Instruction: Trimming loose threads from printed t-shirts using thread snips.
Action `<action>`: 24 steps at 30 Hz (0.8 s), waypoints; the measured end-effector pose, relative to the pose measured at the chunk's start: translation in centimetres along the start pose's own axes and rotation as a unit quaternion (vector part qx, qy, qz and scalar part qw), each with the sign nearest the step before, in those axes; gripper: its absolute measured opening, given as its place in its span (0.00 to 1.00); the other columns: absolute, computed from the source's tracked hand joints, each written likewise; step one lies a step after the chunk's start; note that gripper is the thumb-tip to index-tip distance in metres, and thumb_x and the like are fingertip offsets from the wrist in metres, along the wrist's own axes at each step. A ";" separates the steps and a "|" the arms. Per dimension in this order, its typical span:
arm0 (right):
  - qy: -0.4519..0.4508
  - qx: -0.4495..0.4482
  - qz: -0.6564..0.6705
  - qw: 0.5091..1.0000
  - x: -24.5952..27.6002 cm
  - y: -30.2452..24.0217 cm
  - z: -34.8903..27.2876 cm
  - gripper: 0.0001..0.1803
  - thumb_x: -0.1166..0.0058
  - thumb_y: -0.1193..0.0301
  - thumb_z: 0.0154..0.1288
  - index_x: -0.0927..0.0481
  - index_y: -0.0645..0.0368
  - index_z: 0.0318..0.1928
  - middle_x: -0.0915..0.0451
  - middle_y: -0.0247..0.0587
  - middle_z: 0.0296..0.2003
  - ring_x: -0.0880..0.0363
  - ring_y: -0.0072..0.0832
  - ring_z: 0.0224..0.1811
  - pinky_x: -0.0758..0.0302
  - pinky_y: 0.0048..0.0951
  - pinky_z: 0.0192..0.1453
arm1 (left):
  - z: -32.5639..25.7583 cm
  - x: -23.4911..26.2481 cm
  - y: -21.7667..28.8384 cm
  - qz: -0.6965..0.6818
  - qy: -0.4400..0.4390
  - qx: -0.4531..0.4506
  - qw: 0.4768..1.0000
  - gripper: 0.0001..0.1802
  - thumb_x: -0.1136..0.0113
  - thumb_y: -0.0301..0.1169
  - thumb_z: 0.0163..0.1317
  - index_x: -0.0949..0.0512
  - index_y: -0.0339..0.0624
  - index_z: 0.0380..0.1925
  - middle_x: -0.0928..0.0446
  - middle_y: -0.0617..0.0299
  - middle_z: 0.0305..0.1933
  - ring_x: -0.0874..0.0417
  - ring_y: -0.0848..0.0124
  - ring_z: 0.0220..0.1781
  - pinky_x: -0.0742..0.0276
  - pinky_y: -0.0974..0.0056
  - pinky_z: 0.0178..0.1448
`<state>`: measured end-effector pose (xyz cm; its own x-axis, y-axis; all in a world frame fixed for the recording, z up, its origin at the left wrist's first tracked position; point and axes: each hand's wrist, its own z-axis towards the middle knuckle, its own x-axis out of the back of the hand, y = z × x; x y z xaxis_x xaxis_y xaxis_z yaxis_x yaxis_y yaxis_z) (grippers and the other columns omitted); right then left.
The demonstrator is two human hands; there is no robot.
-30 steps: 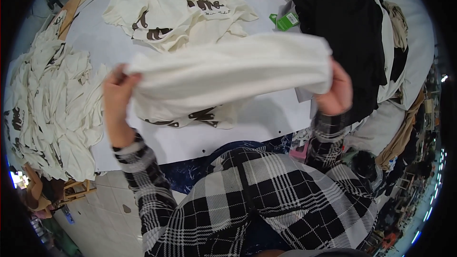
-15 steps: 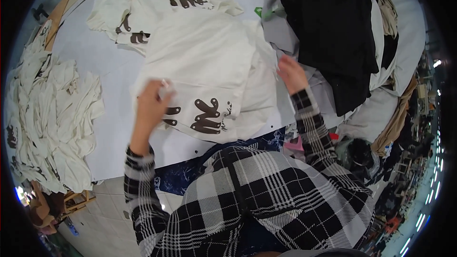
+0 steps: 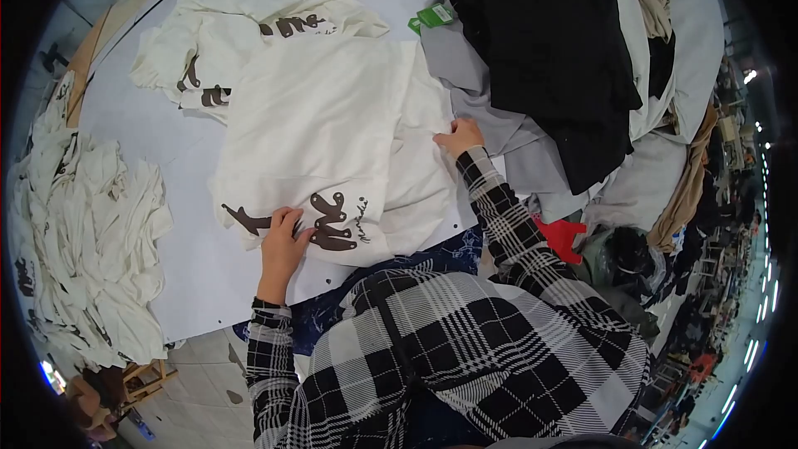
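Note:
A white shirt (image 3: 316, 116) with dark printed lettering lies partly folded on the white tabletop in front of me. My left hand (image 3: 285, 243) rests over the print near its front edge, fingers bent and thumb close to them, pinching the cloth. At the right side, my right hand (image 3: 462, 136) has the shirt's edge between thumb and fingers. Beyond the shirt, touching it, is another crumpled white shirt (image 3: 218, 37) with the same dark print.
A heap of white printed shirts (image 3: 100, 258) covers the table's left end. To the right lie black cloth (image 3: 540, 41), grey cloth (image 3: 465, 71) with green tags (image 3: 432, 18), and more piled fabric. A red piece (image 3: 561, 238) sits beside my right forearm. Dark blue cloth (image 3: 453, 251) hangs at the front edge.
My left hand has come down onto the print, nearer the front edge. My right hand has moved inward and taken the shirt's right edge. The view has shifted slightly.

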<state>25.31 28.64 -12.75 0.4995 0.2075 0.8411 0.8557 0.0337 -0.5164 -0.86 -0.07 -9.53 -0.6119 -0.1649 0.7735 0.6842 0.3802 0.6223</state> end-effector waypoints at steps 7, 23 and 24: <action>-0.081 0.041 0.568 0.818 2.1 -2.7 -4.6 0.35 0.40 0.80 0.47 0.39 0.61 0.58 0.26 0.44 0.43 0.25 0.23 0.35 0.27 0.22 0.42 | 2.3 1.8 5.1 -0.120 0.071 -0.075 0.987 0.17 0.36 0.27 0.47 0.23 0.41 0.40 0.27 0.62 0.36 0.32 0.75 0.24 0.35 0.72 0.28; -0.274 0.057 0.645 0.711 4.6 -8.1 -12.3 0.40 0.49 0.88 0.52 0.47 0.58 0.66 0.27 0.36 0.42 0.28 0.19 0.40 0.29 0.19 0.46 | 5.7 -1.3 13.2 -0.311 -0.078 -0.150 0.935 0.07 0.42 0.28 0.54 0.24 0.35 0.30 0.25 0.55 0.27 0.25 0.67 0.27 0.30 0.66 0.32; -0.276 0.055 0.644 0.711 4.6 -8.1 -12.5 0.40 0.49 0.88 0.52 0.47 0.58 0.66 0.27 0.36 0.42 0.28 0.19 0.40 0.29 0.19 0.46 | 5.4 -1.3 12.8 -0.396 -0.109 -0.078 0.908 0.06 0.42 0.27 0.54 0.24 0.35 0.29 0.27 0.60 0.24 0.28 0.72 0.25 0.33 0.69 0.30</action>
<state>22.37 17.06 -2.73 0.7038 0.4867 -0.5175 -0.2954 -0.4620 -0.8363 6.57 9.94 -3.22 -0.9891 -0.1406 0.0434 0.0318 0.0836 0.9960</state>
